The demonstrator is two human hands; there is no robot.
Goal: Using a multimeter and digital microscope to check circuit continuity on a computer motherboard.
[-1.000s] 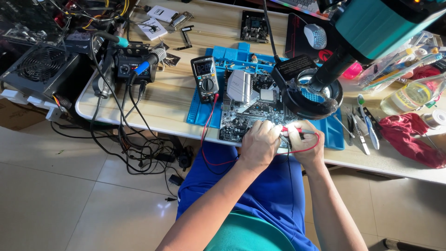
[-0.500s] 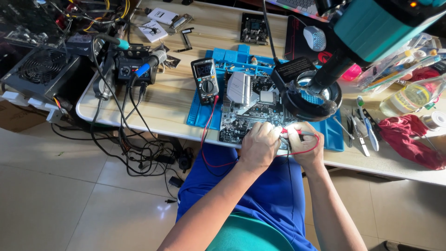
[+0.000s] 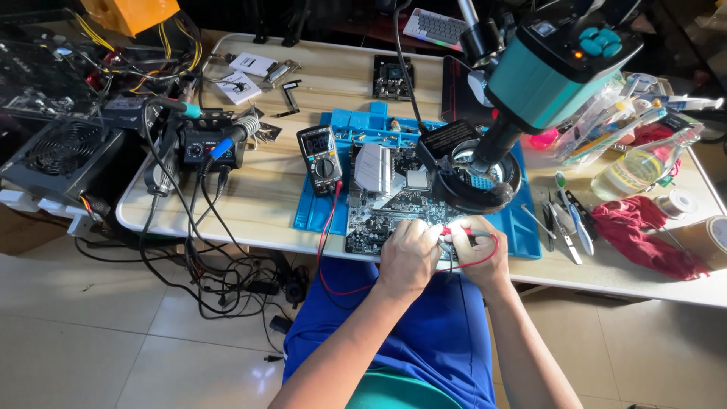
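Observation:
A dark circuit board (image 3: pixel 394 198) lies on a blue work mat (image 3: pixel 522 227) at the table's front edge. My left hand (image 3: pixel 409 254) rests on the board's front edge with fingers curled around a thin probe, though its grip is partly hidden. Beside it, my right hand (image 3: pixel 481 254) pinches a red probe (image 3: pixel 462 232) with a red lead looping round it. Both hands sit under the lit ring light (image 3: pixel 477 180) of a teal microscope (image 3: pixel 553 64). A black multimeter (image 3: pixel 319 150) lies left of the board, its leads running down to my hands.
A soldering station (image 3: pixel 203 144) and tangled cables sit at left, beside a fan unit (image 3: pixel 60 151). Tweezers and small tools (image 3: pixel 564 220), a red cloth (image 3: pixel 636 231), a clear bottle (image 3: pixel 640 163) and a tape roll (image 3: pixel 676 203) lie at right. A small board (image 3: pixel 392 77) lies farther back.
Both hands stay over the board's front edge with the probes, shifting only slightly. The view has moved a little.

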